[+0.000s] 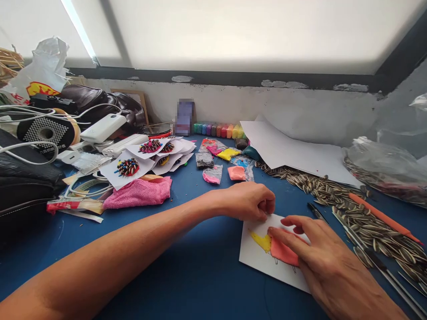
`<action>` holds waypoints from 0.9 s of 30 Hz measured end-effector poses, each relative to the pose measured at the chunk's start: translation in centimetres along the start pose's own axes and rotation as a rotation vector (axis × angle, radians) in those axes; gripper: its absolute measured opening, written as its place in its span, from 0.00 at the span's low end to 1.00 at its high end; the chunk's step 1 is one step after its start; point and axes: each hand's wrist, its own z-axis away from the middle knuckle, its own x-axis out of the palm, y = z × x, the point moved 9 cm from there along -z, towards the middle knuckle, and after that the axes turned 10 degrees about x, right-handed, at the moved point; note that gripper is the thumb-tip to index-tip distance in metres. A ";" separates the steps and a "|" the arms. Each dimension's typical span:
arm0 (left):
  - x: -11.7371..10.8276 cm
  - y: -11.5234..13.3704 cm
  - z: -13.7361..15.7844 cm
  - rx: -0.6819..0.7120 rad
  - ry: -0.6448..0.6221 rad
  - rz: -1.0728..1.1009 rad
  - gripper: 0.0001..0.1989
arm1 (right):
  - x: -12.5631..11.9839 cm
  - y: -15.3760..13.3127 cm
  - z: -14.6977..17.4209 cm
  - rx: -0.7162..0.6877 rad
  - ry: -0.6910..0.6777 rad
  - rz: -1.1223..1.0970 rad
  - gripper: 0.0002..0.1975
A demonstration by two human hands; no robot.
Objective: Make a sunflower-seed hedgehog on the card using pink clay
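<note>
A white card (pixel 247 251) lies on the blue table, with a yellow clay shape (pixel 262 241) and a larger coral-orange clay shape (pixel 283 252) spread flat on it. Thin drawn lines show just below the coral clay. My left hand (pixel 251 201) rests at the card's far edge, its fingers curled in; what the fingertips pinch, if anything, is hidden. My right hand (pixel 322 253) lies over the right part of the card, fingers apart, with the index fingertip touching the coral clay near where it meets the yellow. Part of the coral piece is covered by this hand.
Sunflower seeds (pixel 376 222), an orange stick (pixel 380 215) and pens lie to the right. Small clay packets (pixel 236 173) are beyond my hands, before a row of coloured clay (pixel 218 130). Decorated cards (pixel 128 168), a pink cloth (pixel 138 193) and white power banks (pixel 103 127) crowd the left.
</note>
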 end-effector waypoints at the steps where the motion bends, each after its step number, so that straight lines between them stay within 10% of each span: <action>1: 0.0 0.0 0.0 0.001 0.001 -0.002 0.08 | -0.2 0.1 0.0 0.007 0.009 -0.004 0.24; 27: 0.0 0.1 0.0 -0.023 -0.014 -0.052 0.10 | -0.6 -0.3 0.6 -0.042 0.029 0.068 0.21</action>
